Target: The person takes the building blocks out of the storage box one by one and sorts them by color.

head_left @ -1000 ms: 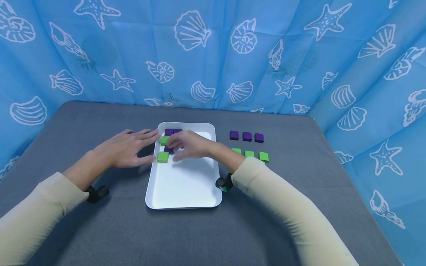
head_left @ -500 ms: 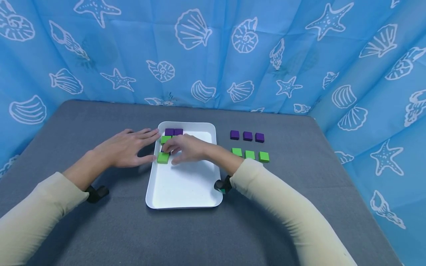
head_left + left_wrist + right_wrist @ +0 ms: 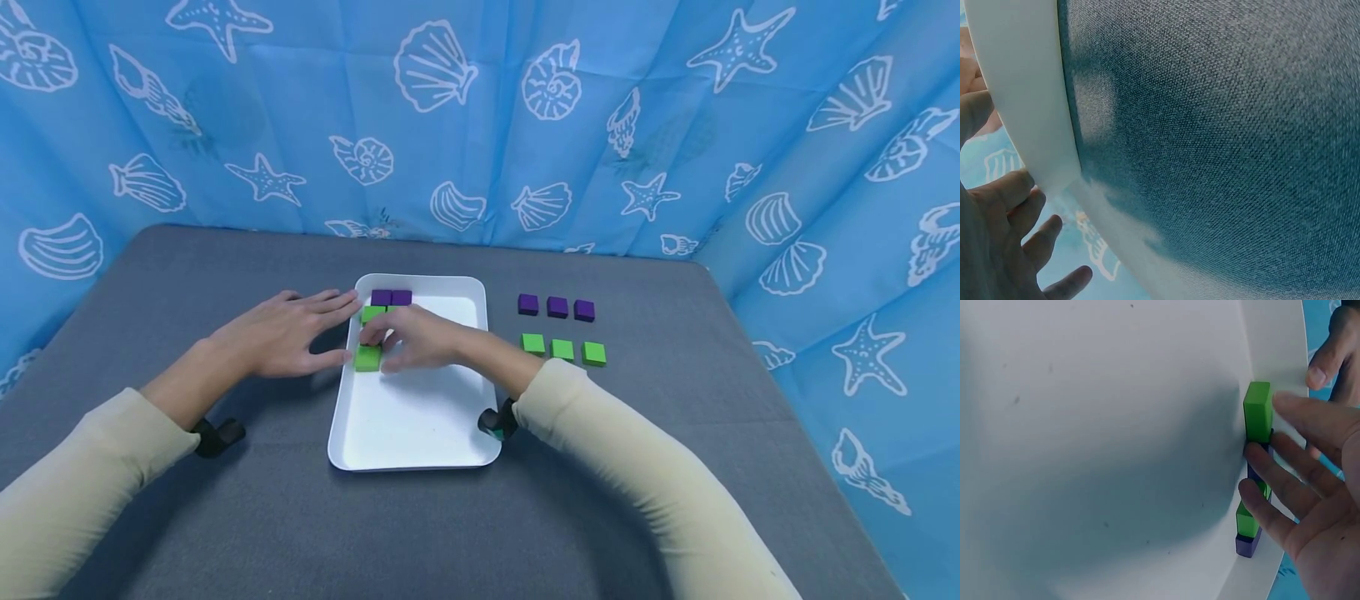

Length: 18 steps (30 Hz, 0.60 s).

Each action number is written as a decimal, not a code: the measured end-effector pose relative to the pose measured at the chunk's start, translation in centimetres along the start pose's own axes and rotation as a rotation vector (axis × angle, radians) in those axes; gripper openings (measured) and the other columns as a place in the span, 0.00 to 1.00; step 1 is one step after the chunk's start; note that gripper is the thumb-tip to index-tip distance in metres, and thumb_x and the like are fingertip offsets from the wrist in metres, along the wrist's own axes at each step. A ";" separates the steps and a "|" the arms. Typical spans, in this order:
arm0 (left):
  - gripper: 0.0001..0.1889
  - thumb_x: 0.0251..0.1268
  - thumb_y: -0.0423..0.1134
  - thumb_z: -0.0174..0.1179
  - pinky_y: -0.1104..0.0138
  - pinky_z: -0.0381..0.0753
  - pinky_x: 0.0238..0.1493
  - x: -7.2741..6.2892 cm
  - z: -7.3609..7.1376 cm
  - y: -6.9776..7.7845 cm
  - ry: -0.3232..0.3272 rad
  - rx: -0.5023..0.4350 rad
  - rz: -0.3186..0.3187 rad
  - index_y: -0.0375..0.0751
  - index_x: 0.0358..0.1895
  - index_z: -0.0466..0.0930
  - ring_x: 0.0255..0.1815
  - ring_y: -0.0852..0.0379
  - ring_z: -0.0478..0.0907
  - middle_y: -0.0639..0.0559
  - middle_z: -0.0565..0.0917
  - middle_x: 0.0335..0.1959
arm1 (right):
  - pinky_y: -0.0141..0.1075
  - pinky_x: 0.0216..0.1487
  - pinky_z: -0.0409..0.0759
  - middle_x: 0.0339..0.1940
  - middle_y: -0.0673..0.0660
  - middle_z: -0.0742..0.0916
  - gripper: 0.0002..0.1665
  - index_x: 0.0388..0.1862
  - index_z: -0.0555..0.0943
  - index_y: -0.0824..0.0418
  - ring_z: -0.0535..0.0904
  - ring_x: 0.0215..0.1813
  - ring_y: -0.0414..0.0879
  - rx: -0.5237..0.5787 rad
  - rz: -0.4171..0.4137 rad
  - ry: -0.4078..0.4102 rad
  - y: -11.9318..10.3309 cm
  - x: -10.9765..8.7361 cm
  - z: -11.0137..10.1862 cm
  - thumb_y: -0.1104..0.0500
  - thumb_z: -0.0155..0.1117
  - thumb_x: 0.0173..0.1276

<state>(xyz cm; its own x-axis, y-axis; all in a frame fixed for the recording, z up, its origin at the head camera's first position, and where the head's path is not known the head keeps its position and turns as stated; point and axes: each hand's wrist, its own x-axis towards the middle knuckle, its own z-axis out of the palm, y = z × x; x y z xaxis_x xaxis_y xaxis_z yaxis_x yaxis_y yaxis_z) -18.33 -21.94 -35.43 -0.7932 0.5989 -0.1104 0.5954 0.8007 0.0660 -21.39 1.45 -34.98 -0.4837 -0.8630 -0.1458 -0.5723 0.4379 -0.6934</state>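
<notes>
My right hand [image 3: 423, 336] reaches into the white tray [image 3: 416, 433] with its fingers over the left column of blocks. In the right wrist view its fairly straight fingers lie against a purple block [image 3: 1255, 467] behind the front green block [image 3: 1258, 411]; the thumb is beside that green block. Further back in the tray are two purple blocks [image 3: 392, 297] and a green block [image 3: 372, 314], with another green one partly hidden by the hand. My left hand [image 3: 288, 337] is spread, its fingertips and thumb touching the tray's left wall [image 3: 1022, 81].
On the grey table [image 3: 247, 517], right of the tray, lie a row of three purple blocks [image 3: 557, 307] and, nearer, a row of three green blocks [image 3: 562, 350]. A blue shell-print curtain [image 3: 487, 125] hangs behind and along the right side.
My right hand has moved slightly left and nearer, and the purple block under its fingers has slid left, toward the tray wall. The left hand has stayed put.
</notes>
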 end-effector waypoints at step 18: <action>0.42 0.70 0.66 0.50 0.32 0.61 0.63 0.1 0.1 -0.1 0.008 0.006 0.009 0.40 0.78 0.57 0.76 0.37 0.59 0.41 0.59 0.78 | 0.25 0.52 0.76 0.47 0.55 0.87 0.26 0.56 0.81 0.66 0.82 0.49 0.42 -0.204 0.038 0.077 -0.4 0.9 0.8 0.63 0.77 0.59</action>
<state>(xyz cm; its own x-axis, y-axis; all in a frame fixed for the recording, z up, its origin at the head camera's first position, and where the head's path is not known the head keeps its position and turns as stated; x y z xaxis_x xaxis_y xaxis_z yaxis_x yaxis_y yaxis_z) -18.41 -22.00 -35.59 -0.7889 0.6061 -0.1018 0.6031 0.7953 0.0611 -21.03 0.27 -35.42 -0.5517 -0.8268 -0.1093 -0.6714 0.5181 -0.5300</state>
